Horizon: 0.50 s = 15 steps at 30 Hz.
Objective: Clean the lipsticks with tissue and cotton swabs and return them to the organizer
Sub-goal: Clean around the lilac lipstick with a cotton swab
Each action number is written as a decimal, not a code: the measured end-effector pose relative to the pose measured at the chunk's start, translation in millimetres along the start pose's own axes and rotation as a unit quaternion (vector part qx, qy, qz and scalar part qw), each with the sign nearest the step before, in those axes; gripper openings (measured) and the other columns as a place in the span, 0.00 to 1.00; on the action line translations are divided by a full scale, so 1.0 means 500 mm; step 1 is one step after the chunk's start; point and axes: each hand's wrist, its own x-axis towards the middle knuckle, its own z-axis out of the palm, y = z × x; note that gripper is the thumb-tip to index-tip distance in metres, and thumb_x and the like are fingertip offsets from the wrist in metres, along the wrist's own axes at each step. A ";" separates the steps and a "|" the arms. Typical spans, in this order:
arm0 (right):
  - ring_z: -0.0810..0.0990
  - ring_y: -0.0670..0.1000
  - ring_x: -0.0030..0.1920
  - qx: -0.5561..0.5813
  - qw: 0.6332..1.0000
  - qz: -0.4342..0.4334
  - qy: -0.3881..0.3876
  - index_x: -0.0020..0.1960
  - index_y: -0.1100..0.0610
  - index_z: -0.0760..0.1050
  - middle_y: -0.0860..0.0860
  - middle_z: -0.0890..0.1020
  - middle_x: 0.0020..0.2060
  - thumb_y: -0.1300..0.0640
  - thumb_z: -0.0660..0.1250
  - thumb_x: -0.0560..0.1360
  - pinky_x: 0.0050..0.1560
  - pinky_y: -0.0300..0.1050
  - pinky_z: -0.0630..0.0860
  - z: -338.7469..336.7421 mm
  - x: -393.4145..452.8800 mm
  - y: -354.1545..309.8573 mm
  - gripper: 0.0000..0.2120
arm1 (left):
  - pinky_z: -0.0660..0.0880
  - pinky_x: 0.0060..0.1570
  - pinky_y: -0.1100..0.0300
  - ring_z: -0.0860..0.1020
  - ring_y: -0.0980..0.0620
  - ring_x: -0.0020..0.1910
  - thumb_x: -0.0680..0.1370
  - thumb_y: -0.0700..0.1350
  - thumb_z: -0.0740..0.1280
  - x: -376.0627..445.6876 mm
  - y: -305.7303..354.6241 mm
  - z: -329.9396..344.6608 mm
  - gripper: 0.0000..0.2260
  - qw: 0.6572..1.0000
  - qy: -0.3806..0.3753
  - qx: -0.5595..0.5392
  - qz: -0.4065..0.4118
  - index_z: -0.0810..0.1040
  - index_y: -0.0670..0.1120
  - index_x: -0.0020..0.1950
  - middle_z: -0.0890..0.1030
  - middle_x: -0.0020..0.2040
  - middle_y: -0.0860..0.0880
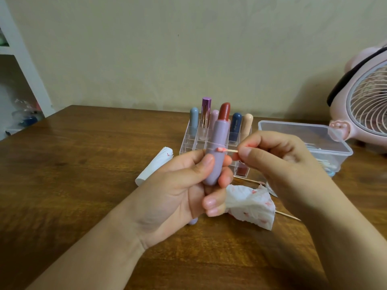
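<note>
Left hand (178, 185) is gripping the uncapped lilac lipstick (215, 151) upright, in front of the clear organizer (189, 143); right hand (278, 162) is pinching a stained cotton swab (227, 150) against its seam. Risk: the swab slipping upward and gouging the exposed red bullet, or smearing pigment onto the case. Stained tissue (249, 204) is lying on the brown wooden worktop (83, 164); beige wall behind, pink fan (364, 101) at right.

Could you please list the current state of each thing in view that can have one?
Lilac lipstick: uncapped, bullet extended, upright in left hand.
Cotton swab: pink-stained tip on the lipstick's tube, pinched by right hand.
Organizer: holds five capped lipsticks upright.
Crumpled tissue: red-stained, on the table.
Plastic box: lid off.
</note>
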 end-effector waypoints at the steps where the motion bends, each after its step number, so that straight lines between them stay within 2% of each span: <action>1: 0.74 0.61 0.38 -0.003 1.000 -0.001 -0.003 0.37 0.50 0.81 0.58 0.78 0.33 0.47 0.67 0.67 0.44 0.52 0.73 0.001 0.000 0.000 0.08 | 0.70 0.29 0.62 0.70 0.54 0.27 0.75 0.45 0.64 0.001 -0.001 -0.001 0.10 1.000 -0.004 0.004 0.002 0.80 0.41 0.50 0.76 0.37 0.45; 3: 0.74 0.59 0.38 -0.003 1.000 -0.001 -0.011 0.37 0.50 0.81 0.55 0.78 0.32 0.47 0.66 0.67 0.44 0.50 0.73 0.000 0.000 -0.002 0.08 | 0.71 0.30 0.61 0.71 0.54 0.28 0.74 0.46 0.63 0.001 -0.002 -0.001 0.11 1.000 -0.002 0.014 0.001 0.82 0.42 0.49 0.76 0.37 0.45; 5: 0.75 0.53 0.38 0.007 1.000 0.003 -0.011 0.36 0.50 0.81 0.49 0.79 0.32 0.48 0.66 0.67 0.45 0.48 0.73 -0.004 0.001 -0.001 0.08 | 0.73 0.31 0.60 0.71 0.54 0.28 0.75 0.46 0.63 0.002 -0.002 -0.002 0.12 1.000 -0.008 0.019 -0.002 0.82 0.42 0.49 0.77 0.37 0.45; 8: 0.77 0.48 0.38 0.019 1.000 0.017 0.001 0.35 0.51 0.81 0.47 0.80 0.32 0.48 0.67 0.65 0.46 0.44 0.73 -0.009 0.002 -0.002 0.08 | 0.74 0.34 0.59 0.72 0.53 0.31 0.78 0.47 0.62 0.003 -0.002 -0.009 0.11 0.999 -0.038 0.016 0.001 0.80 0.42 0.52 0.77 0.39 0.45; 12: 0.75 0.54 0.39 0.009 0.999 0.044 0.022 0.36 0.53 0.81 0.48 0.81 0.32 0.53 0.69 0.67 0.46 0.52 0.71 -0.007 0.002 -0.004 0.05 | 0.75 0.37 0.57 0.74 0.52 0.35 0.76 0.49 0.68 0.003 0.001 -0.023 0.12 0.998 -0.058 0.017 0.011 0.80 0.41 0.53 0.78 0.42 0.46; 15: 0.75 0.54 0.42 0.003 0.996 0.068 0.062 0.36 0.50 0.82 0.49 0.81 0.34 0.53 0.66 0.69 0.50 0.59 0.73 -0.003 0.003 -0.006 0.07 | 0.75 0.37 0.57 0.74 0.53 0.36 0.72 0.49 0.71 0.003 0.008 -0.018 0.12 0.998 0.026 0.048 0.029 0.83 0.42 0.49 0.78 0.41 0.48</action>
